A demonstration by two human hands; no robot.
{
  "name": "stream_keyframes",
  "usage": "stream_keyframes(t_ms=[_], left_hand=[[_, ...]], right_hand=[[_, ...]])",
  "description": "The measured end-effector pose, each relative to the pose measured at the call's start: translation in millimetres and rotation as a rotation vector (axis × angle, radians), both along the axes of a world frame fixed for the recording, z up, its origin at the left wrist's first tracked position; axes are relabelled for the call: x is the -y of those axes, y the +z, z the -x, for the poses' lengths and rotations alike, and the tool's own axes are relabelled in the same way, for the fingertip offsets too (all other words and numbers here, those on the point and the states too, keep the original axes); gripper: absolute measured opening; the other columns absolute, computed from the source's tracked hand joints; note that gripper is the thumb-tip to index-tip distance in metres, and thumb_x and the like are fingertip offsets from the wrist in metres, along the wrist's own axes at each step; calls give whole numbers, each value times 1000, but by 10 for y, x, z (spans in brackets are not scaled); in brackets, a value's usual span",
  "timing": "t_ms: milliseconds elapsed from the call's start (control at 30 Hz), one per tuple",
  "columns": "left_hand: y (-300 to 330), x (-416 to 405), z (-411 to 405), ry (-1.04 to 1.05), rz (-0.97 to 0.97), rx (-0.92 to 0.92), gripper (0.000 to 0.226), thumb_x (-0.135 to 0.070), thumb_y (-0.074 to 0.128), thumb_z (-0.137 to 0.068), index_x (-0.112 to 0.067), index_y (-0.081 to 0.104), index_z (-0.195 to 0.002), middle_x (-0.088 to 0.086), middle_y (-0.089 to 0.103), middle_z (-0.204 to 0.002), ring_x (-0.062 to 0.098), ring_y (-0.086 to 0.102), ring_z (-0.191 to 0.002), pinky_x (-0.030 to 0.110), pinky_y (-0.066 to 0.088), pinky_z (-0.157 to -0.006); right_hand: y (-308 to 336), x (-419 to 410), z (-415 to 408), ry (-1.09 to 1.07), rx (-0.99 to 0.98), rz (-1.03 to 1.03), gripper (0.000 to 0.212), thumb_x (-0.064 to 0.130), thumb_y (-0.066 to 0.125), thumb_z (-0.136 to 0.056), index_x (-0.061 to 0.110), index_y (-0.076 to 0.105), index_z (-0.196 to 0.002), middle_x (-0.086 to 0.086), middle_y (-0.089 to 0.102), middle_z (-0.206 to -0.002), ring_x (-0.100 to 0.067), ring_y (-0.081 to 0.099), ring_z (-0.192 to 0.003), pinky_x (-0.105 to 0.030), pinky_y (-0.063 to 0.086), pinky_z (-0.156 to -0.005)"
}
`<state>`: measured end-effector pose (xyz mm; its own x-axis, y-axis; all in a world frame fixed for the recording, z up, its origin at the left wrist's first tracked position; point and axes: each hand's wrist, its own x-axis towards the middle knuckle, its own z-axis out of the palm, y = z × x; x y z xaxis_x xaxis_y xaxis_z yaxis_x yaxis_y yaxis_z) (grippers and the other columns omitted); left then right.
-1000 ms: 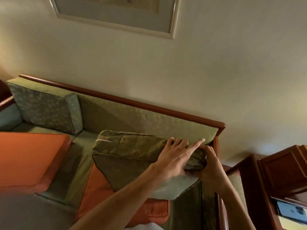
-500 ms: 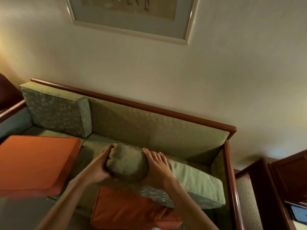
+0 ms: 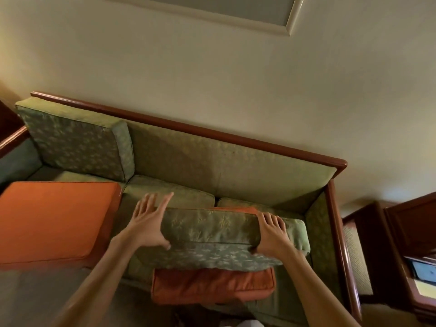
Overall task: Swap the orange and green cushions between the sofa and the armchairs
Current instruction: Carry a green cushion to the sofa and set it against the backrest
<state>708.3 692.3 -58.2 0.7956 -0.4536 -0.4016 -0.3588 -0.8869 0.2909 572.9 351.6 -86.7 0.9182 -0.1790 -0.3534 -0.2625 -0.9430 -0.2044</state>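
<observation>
Left hand (image 3: pixel 151 226) spread flat, fingers straight; right hand (image 3: pixel 273 234) curled, gripping.

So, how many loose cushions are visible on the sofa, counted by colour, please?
Orange cushions: 2, a large one at the left and one under the held cushion.
Green cushions: 2, one upright at the back left and one under both hands.
Total: 4
</observation>
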Motion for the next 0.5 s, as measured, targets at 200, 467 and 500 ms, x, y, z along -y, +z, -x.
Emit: stream_keyframes(t_ms=[200, 467, 500], left_hand=[[-292, 1090, 392, -193, -134, 188, 134, -67, 80, -57, -23, -1, -154, 15, 29, -149, 38, 25, -138, 60, 10, -118], [-339, 936, 316, -59, -76, 232, 120, -71, 79, -51, -20, 25, -145, 0, 39, -142, 26, 32, -135, 48, 18, -117], [-334, 935, 311, -52, -83, 221, 117, -69, 80, -50, -21, 28, -143, 0, 39, -141, 26, 33, -134, 48, 19, -116]], right_hand=[[-66, 18, -33, -35, -21, -29, 137, 76, 77, -52, 19, 6, -154, -7, 19, -157, -31, 11, -148, -50, 1, -123], [-203, 47, -198, 72, 205, 10, 109, 84, 64, -49, 21, 42, -135, 0, 47, -134, -25, 39, -130, -51, 22, -116], [-232, 46, -205, 69, 214, 4, 106, 82, 66, -50, 21, 43, -133, 0, 48, -132, -25, 40, -129, -52, 23, -115]])
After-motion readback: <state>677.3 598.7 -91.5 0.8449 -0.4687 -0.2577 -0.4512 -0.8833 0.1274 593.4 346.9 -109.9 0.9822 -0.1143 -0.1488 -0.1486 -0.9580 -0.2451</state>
